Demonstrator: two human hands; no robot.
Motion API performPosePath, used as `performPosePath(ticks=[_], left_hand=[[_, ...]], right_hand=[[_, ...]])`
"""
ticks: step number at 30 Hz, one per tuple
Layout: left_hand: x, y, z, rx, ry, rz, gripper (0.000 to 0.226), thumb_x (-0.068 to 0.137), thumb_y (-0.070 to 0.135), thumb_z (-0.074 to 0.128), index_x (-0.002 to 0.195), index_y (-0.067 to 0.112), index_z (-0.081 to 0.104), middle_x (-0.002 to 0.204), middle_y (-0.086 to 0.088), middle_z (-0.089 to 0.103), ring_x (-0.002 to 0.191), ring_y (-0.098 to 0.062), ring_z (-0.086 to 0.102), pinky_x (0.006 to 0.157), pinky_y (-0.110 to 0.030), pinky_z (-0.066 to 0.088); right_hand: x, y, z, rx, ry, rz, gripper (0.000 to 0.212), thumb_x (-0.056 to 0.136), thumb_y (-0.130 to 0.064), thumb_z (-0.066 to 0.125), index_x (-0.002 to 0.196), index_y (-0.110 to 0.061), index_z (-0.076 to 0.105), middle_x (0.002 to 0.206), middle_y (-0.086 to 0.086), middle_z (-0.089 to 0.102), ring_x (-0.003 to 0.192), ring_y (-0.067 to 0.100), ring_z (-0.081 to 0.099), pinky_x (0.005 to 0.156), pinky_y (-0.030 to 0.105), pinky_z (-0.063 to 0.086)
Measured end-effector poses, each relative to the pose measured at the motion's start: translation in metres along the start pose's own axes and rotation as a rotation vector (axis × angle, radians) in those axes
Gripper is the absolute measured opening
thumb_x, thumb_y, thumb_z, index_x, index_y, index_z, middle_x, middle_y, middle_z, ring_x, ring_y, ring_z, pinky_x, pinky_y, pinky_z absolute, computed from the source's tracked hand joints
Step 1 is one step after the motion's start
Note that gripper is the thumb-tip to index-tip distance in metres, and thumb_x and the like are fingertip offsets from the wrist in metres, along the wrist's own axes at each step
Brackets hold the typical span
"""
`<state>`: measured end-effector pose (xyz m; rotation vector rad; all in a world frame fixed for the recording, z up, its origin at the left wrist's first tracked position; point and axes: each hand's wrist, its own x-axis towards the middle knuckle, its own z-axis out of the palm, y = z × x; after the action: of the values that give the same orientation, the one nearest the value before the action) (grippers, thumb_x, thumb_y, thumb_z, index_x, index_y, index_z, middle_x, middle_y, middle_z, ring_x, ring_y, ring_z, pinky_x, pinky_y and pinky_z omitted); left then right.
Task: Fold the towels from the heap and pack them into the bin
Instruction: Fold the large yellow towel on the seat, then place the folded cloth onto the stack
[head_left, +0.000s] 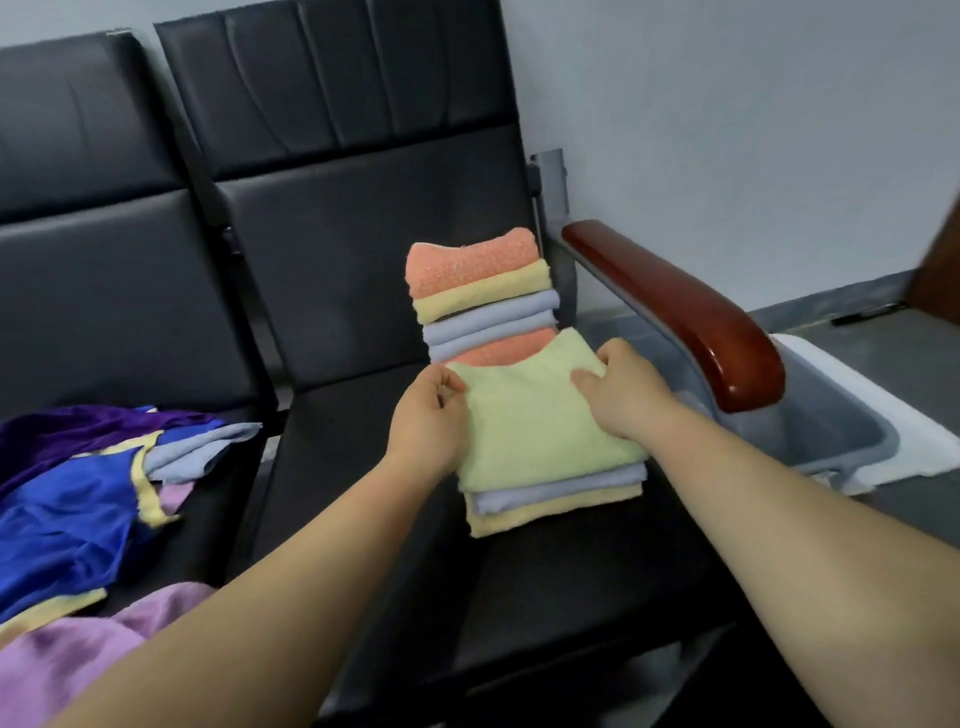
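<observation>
A folded pale green towel (530, 415) lies on top of a near stack on the black seat, over a grey-blue towel (566, 486) and a yellow towel (545, 512). My left hand (428, 421) pinches the green towel's left edge. My right hand (621, 389) grips its far right corner. Behind it a second stack (483, 291) of orange, yellow and grey-blue folded towels leans against the seat back. The heap (88, 499) of unfolded purple, blue, lilac and grey cloths lies on the left seat. The grey bin (841, 431) stands to the right, beyond the armrest.
A red-brown wooden armrest (691, 312) on a metal frame runs between the seat and the bin. A white cloth or lid (914, 431) lies by the bin on the grey floor. The black seat (571, 597) stretches toward me; a wall rises behind.
</observation>
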<state>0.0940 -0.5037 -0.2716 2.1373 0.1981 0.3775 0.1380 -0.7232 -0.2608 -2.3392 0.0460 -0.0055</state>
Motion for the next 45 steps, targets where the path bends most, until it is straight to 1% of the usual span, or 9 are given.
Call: performPosePath(ticks=[4,7,11,15,21,28,38,42,45], left_hand=[[0.000,-0.013,0.021,0.131,-0.047,-0.053,0.016,0.094,0.011,0.044,0.095,0.021,0.057,0.083,0.004,0.060,0.073,-0.011,0.053,0.064,-0.027,0.042],[-0.003,-0.021,0.023,0.187,-0.090,-0.080,0.013,0.095,0.015,0.047,0.094,0.023,0.057,0.081,0.005,0.060,0.071,-0.011,0.054,0.060,-0.028,0.039],[-0.003,-0.020,0.007,0.167,-0.141,-0.048,0.006,0.096,0.023,0.054,0.093,0.024,0.060,0.070,0.003,0.058,0.060,-0.013,0.051,0.058,-0.033,0.043],[-0.009,-0.020,-0.030,0.232,-0.155,-0.015,0.004,0.098,0.027,0.060,0.101,0.027,0.059,0.079,-0.002,0.064,0.061,-0.017,0.057,0.057,-0.034,0.049],[-0.021,-0.053,-0.119,0.406,-0.238,-0.063,0.023,0.092,0.033,0.070,0.110,0.033,0.057,0.108,0.005,0.061,0.089,-0.013,0.064,0.071,-0.028,0.048],[-0.074,-0.117,-0.264,0.564,-0.209,-0.231,0.033,0.086,0.030,0.077,0.114,0.031,0.060,0.104,0.011,0.064,0.097,-0.010,0.062,0.079,-0.025,0.043],[-0.115,-0.189,-0.373,0.781,-0.423,-0.521,0.056,0.073,0.044,0.073,0.128,0.045,0.057,0.125,0.014,0.057,0.113,-0.016,0.058,0.101,-0.036,0.048],[-0.111,-0.206,-0.378,0.762,-0.440,-0.503,0.053,0.075,0.039,0.080,0.123,0.042,0.057,0.117,0.014,0.058,0.105,-0.016,0.059,0.096,-0.037,0.051],[-0.107,-0.211,-0.379,0.641,-0.382,-0.486,0.041,0.075,0.039,0.082,0.110,0.039,0.061,0.109,0.014,0.061,0.097,-0.011,0.062,0.091,-0.035,0.054]], right_hand=[[0.008,0.022,0.007,-0.046,-0.067,0.087,0.053,0.104,-0.045,0.056,0.139,-0.006,0.045,0.132,0.013,0.060,0.110,0.031,0.060,0.073,0.034,0.040],[0.009,0.028,0.007,-0.048,-0.060,0.109,0.061,0.102,-0.050,0.056,0.143,-0.007,0.042,0.136,0.013,0.056,0.115,0.032,0.059,0.078,0.036,0.045],[0.001,0.024,0.001,-0.153,0.028,-0.001,0.063,0.100,-0.051,0.057,0.146,-0.011,0.040,0.146,0.012,0.046,0.130,0.032,0.049,0.100,0.044,0.047],[-0.020,0.002,0.002,-0.250,0.026,-0.157,0.058,0.101,-0.052,0.055,0.145,-0.016,0.042,0.146,0.009,0.045,0.134,0.030,0.043,0.106,0.046,0.044],[-0.070,-0.060,0.051,-0.276,-0.094,-0.418,0.049,0.101,-0.051,0.056,0.141,-0.022,0.050,0.141,0.000,0.051,0.128,0.023,0.049,0.103,0.039,0.046],[-0.127,-0.140,0.169,-0.275,-0.460,-0.689,0.044,0.100,-0.049,0.060,0.136,-0.025,0.054,0.135,-0.005,0.053,0.127,0.019,0.048,0.105,0.040,0.046],[-0.176,-0.226,0.308,-0.344,-0.703,-0.710,0.052,0.088,-0.058,0.068,0.129,-0.028,0.059,0.127,0.000,0.052,0.119,0.023,0.052,0.103,0.039,0.047],[-0.177,-0.235,0.327,-0.436,-0.697,-0.736,0.029,0.092,-0.050,0.069,0.112,-0.028,0.067,0.113,-0.001,0.050,0.114,0.025,0.049,0.100,0.038,0.047],[-0.168,-0.241,0.316,-0.351,-0.784,-0.722,0.021,0.090,-0.044,0.074,0.096,-0.024,0.070,0.095,-0.005,0.058,0.092,0.018,0.058,0.083,0.031,0.050]])
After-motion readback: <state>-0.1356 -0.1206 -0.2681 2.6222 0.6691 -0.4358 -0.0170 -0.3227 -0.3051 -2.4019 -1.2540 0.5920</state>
